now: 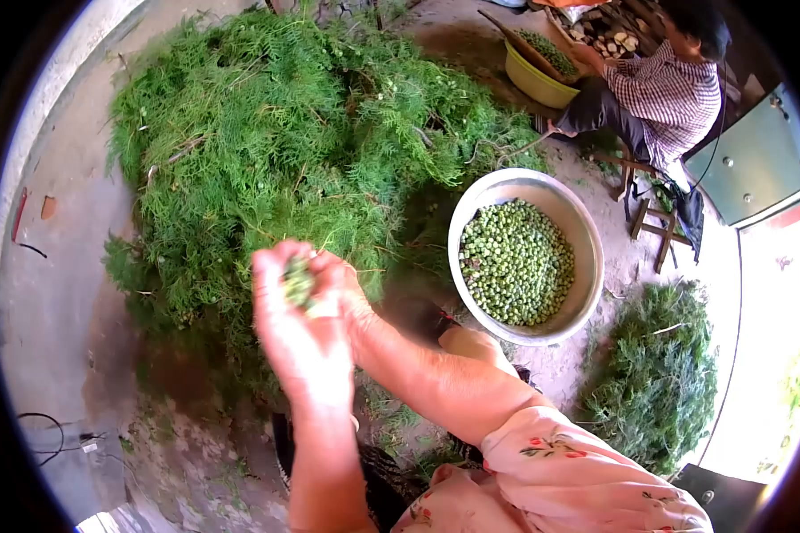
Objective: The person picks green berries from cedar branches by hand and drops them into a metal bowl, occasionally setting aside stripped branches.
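My left hand [286,324] is cupped with its palm up, curled around a small handful of green seed cones [299,280]. Pressed close against it, my right hand [340,286] has bent fingers at the same cones. Both hands are somewhat blurred and hold the cones in front of the big heap of green conifer branches [267,133]. To the right of my hands, a round metal basin [587,289] on the floor contains many small round green cones [516,262].
A seated person in a checked shirt [671,98] is at the upper right, beside a yellow basin [538,87] of green bits. A smaller branch pile [658,377] lies right of the metal basin. A wooden stool [658,231] stands near the person. Cables [49,435] lie at lower left.
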The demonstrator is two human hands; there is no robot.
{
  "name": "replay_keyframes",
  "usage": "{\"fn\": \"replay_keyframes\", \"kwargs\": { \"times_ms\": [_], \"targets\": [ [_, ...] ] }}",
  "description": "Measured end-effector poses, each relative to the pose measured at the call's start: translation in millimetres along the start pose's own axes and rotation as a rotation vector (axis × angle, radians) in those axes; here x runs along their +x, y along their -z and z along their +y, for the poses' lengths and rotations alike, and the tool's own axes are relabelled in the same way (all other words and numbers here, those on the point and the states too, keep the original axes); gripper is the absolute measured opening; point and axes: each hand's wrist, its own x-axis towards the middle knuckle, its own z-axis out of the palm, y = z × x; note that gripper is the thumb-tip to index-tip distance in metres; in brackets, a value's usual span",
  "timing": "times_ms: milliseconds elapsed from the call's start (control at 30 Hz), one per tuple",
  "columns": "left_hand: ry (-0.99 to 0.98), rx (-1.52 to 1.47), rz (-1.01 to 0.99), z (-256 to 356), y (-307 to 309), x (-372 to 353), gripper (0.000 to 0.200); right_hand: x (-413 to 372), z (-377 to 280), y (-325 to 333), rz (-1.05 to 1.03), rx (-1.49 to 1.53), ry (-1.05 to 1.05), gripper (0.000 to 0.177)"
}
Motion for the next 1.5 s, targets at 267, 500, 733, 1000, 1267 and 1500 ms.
{"fn": "replay_keyframes", "kwargs": {
  "times_ms": [267, 500, 733, 1000, 1267, 1500],
  "targets": [
    [0.256, 0.047, -0.413, -41.7, -60.2, -23.1, 0.086, -19.0, -31.2, -4.5, -0.231, 0.149, 0.003, 0.016],
    [0.199, -0.315, -0.373, -29.6, -29.7, -16.1, 0.065, -33.8, -43.7, -1.7, -0.311, 0.197, 0.008, 0.018],
    [-0.214, 0.446, -0.465, -54.1, -57.0, -46.1, 0.057, -43.1, -59.5, -17.7, -0.290, 0.152, -0.047, 0.021],
    [-0.541, 0.618, 0.229, -0.1, 2.3, -24.2, 0.014, -56.4, -80.1, -28.6, -0.366, 0.127, -0.033, 0.021],
    [-0.302, 0.668, 0.107, 11.9, 22.7, -17.6, 0.017, -62.5, -66.2, -42.8, -0.345, -0.130, 0.127, 0.013],
    [-0.287, 0.860, 0.011, 9.9, 33.1, -11.2, 0.016, -57.4, -53.2, -40.4, -0.307, -0.156, 0.159, 0.008]
  ]
}}
